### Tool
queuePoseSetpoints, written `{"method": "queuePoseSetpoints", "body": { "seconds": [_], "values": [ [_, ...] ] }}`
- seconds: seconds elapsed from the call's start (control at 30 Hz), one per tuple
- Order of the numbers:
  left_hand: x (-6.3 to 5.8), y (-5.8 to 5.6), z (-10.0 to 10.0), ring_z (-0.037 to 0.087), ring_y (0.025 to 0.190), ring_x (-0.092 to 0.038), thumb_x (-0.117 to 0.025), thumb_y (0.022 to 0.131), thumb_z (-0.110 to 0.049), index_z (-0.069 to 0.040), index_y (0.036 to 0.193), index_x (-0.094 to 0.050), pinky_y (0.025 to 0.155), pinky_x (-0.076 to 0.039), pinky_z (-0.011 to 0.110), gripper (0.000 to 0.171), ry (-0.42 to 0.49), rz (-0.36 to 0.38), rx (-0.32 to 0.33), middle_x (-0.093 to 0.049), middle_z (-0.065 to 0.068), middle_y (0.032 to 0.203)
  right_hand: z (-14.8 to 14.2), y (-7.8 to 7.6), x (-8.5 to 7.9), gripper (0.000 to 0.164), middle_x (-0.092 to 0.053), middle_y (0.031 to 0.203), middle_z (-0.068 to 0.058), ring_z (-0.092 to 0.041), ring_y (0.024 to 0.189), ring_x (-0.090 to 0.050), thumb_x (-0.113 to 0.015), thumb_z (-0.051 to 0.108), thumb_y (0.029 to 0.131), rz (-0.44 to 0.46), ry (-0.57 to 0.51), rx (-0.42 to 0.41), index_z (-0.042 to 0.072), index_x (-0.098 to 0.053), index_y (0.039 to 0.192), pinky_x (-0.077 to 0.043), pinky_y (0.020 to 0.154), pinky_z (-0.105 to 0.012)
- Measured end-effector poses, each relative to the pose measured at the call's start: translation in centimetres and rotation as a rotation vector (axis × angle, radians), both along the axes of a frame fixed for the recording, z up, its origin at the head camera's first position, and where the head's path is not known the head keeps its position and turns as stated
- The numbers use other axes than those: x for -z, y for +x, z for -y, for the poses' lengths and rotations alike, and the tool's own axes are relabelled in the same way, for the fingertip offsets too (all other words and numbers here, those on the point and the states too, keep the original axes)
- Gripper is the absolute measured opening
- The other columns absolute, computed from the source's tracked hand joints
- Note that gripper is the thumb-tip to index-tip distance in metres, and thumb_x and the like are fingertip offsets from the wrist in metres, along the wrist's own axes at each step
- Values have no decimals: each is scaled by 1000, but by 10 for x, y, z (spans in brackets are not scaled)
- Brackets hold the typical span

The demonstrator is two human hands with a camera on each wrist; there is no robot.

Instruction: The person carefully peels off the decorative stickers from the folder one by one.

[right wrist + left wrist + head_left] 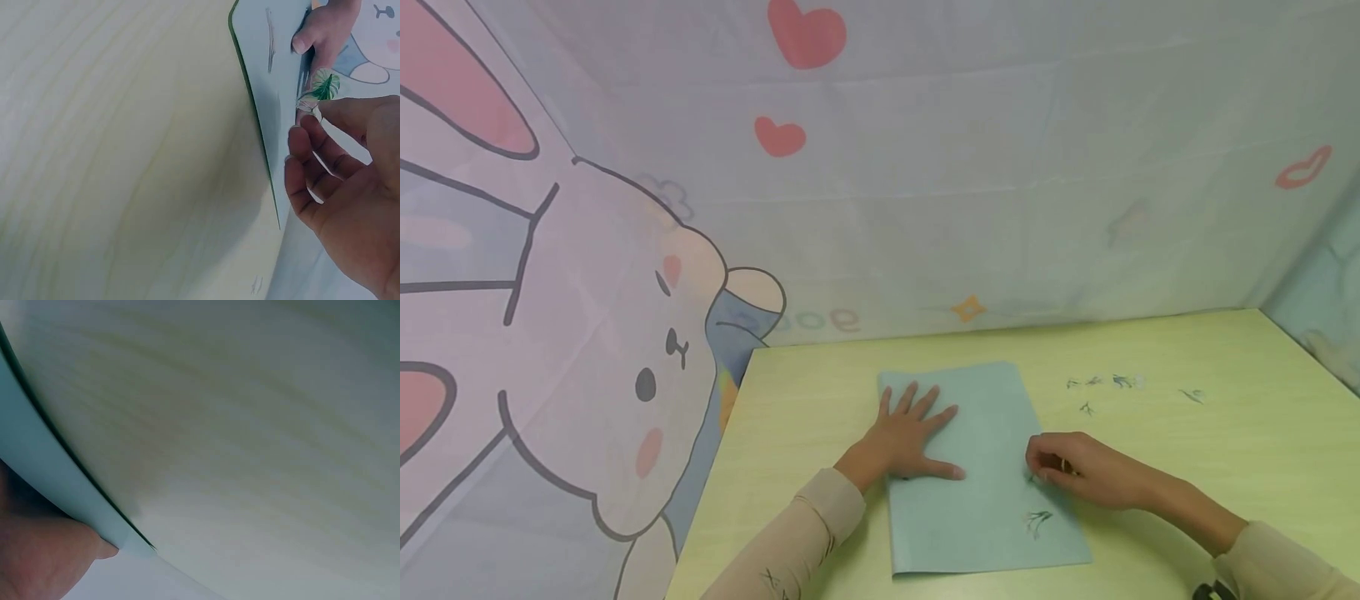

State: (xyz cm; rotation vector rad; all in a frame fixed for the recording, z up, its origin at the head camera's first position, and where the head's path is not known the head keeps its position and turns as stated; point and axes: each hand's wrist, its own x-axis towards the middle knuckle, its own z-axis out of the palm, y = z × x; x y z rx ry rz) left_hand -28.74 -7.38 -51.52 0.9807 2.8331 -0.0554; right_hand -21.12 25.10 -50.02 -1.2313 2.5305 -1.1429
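A pale blue-green sheet [985,533], perhaps a folded card or folder, lies flat on the table. With fingers spread wide, my left hand [910,437] rests on its left half. My right hand [1093,471] is over the sheet's right edge. Between thumb and index finger it pinches a small leaf sticker [326,84], green with pale veins, as the right wrist view shows. In the head view the fingers mostly hide that sticker. A plant sticker [1037,522] with thin stems lies on the sheet's lower right, below the right hand.
Several small plant stickers [1122,382] are scattered on the yellow-green table [1225,450] beyond the right hand. One curved sprig sticker [1192,396] lies farther right. A printed cloth [925,208] with hearts and a rabbit hangs behind and along the left side.
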Motion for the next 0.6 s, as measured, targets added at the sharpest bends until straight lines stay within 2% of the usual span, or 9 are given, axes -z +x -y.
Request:
{"method": "queuePoseSetpoints", "body": {
  "seconds": [0.17,0.33,0.4,0.5,0.6],
  "values": [
    [3,-1,0,36,164,-2,-49,83,-95,-41,170,-22,125,-2,69,106,-7,-9,3,-8,1,179,-2,1,-5,15,-68,96,9,-8,83,-64,-69,3,102,28,-45,70,18,-67,102,-56,71,-28],
    [4,-1,0,36,164,-2,-49,82,-95,-41,170,-22,125,-3,69,106,-9,-12,4,-8,1,179,-2,2,-13,4,-73,102,-3,-20,87,-70,-67,10,106,84,-116,101,12,-70,107,-58,78,-29],
    [3,-1,0,36,164,-2,-49,82,-96,-41,170,-22,125,-3,69,106,-12,-12,2,-8,1,179,-1,2,-16,6,-73,102,-6,-24,88,-71,-66,14,107,101,-137,110,11,-71,108,-58,79,-30],
    [3,-1,0,36,164,-2,-49,82,-96,-41,170,-22,125,-3,69,107,-16,-12,0,-8,0,179,0,1,-18,6,-74,101,-3,-27,87,-71,-66,14,107,104,-160,126,12,-72,107,-58,79,-31],
    [2,-1,0,36,164,-2,-49,82,-96,-41,170,-22,125,-3,69,106,-16,-9,0,-8,0,179,1,0,-17,7,-73,101,2,-24,86,-71,-70,7,103,81,-174,145,14,-72,105,-59,78,-30]
  ]
}}
